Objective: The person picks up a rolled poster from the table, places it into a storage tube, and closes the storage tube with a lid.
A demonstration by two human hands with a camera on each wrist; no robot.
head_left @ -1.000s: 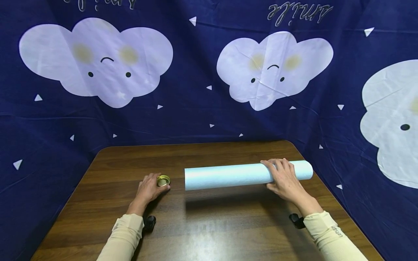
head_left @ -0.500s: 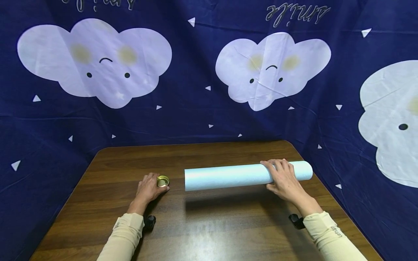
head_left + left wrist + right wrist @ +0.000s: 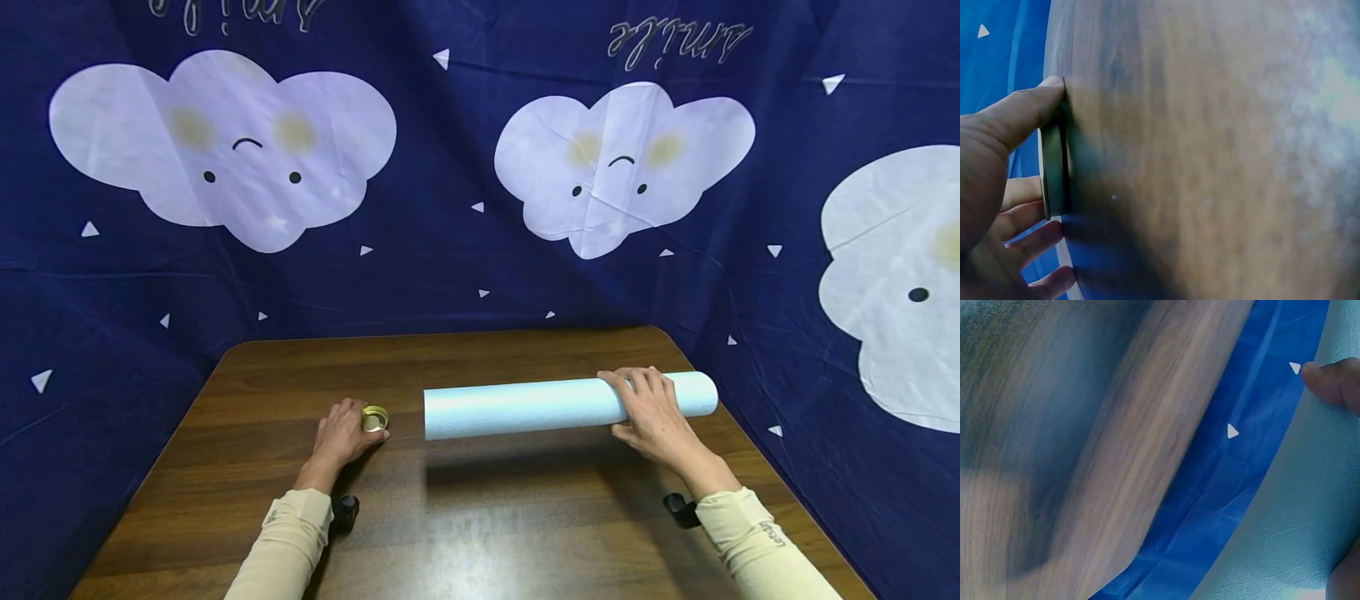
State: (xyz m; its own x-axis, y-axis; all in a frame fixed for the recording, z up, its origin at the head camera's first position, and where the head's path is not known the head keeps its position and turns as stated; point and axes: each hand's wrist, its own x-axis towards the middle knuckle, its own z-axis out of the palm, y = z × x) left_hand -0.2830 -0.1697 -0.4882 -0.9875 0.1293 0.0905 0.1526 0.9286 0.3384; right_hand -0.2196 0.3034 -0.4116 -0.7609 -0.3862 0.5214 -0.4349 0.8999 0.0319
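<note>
A round gold jar lid [image 3: 375, 419] with its hollow side up is at the left of the table, between the thumb and fingers of my left hand [image 3: 341, 435]. In the left wrist view the lid [image 3: 1054, 165] appears edge-on, with the thumb on one side and fingers on the other. My right hand [image 3: 654, 417] grips a long light blue roll [image 3: 517, 408] towards its right end, fingers over the top and thumb at the near side. The roll lies roughly level above the tabletop, with a shadow beneath. Up close, the right wrist view shows the roll's [image 3: 1285, 506] textured surface.
The brown wooden table [image 3: 465, 517] has rounded far corners. Behind it and at the sides hangs a dark blue cloth [image 3: 442, 283] with white clouds and small triangles. A black wrist device [image 3: 345, 512] sits by the left cuff, another [image 3: 681, 508] by the right.
Both hands keep their grips on the lid and the roll. Only the head view has shifted slightly, the backdrop sitting a little lower in it.
</note>
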